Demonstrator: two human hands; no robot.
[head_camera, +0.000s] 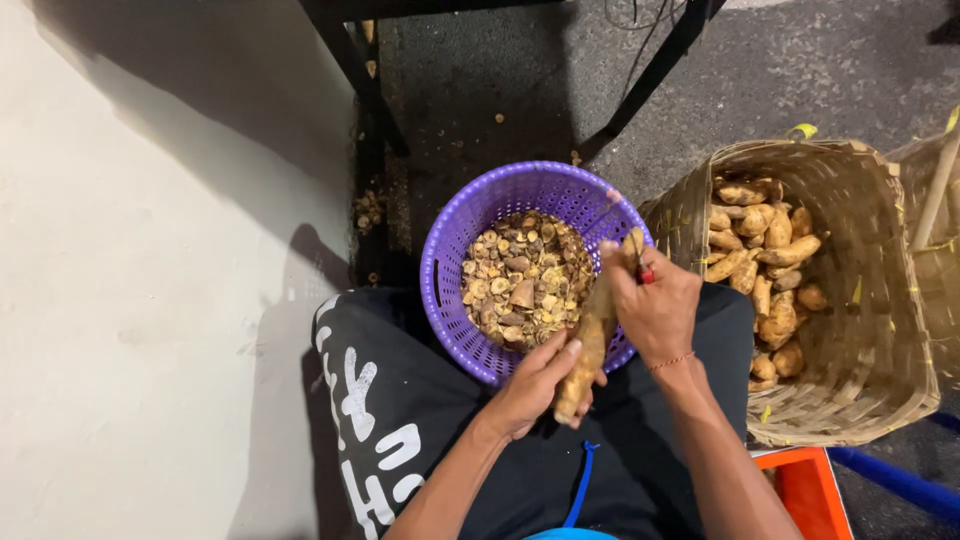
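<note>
My left hand (535, 385) grips the lower end of a long brownish sweet potato (592, 335) held at a slant over my lap. My right hand (655, 305) closes around a small red-handled knife (643, 268) at the potato's upper end, over the rim of a purple plastic basket (450, 240). That basket holds several cut root ends and peel scraps (520, 275).
A woven bamboo basket (880, 340) with several unpeeled sweet potatoes (765, 260) stands at the right. An orange crate corner (815, 490) and blue bar lie below it. Black metal table legs (365, 80) rise behind. A pale wall fills the left.
</note>
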